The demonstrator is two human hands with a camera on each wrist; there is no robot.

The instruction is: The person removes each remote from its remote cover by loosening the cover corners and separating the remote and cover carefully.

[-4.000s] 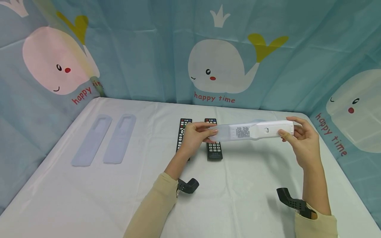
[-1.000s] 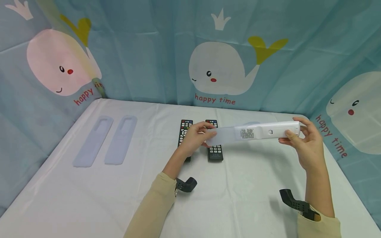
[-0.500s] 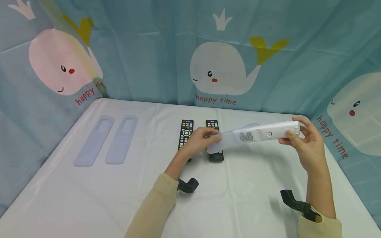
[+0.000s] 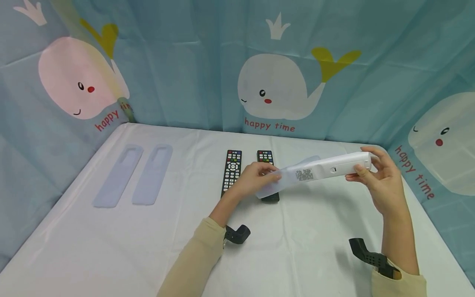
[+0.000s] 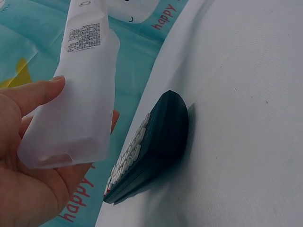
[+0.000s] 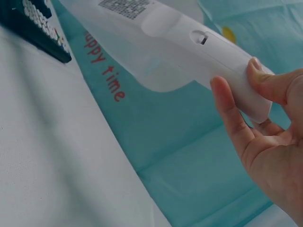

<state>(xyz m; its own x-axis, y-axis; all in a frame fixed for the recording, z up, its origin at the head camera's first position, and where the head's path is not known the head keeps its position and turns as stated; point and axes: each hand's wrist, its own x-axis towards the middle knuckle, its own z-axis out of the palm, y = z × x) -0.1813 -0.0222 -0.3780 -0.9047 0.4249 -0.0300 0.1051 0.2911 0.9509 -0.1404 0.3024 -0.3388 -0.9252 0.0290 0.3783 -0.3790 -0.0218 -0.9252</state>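
Note:
A white remote control (image 4: 343, 164) is held above the table, its back with the battery cover turned toward me. Its left part sits inside a translucent silicone sleeve (image 4: 272, 189), and a QR code label shows through. My left hand (image 4: 254, 179) pinches the sleeve at its closed end, thumb on the near side, as the left wrist view (image 5: 35, 142) also shows. The remote's bare end lies between the thumb and fingers of my right hand (image 4: 384, 181). In the right wrist view the white remote (image 6: 208, 52) comes out of the sleeve's mouth toward that hand.
Two black remotes (image 4: 232, 167) (image 4: 270, 197) lie side by side under my left hand, partly hidden. Two flat translucent sleeves (image 4: 118, 177) (image 4: 153, 175) rest at the left of the white-covered table (image 4: 92, 255). A blue whale-print curtain (image 4: 178, 74) stands behind.
My left hand has shifted right and down with the sleeve end, so the remote and sleeve now tilt lower on the left. Over four seconds, the right hand has stayed near the same place.

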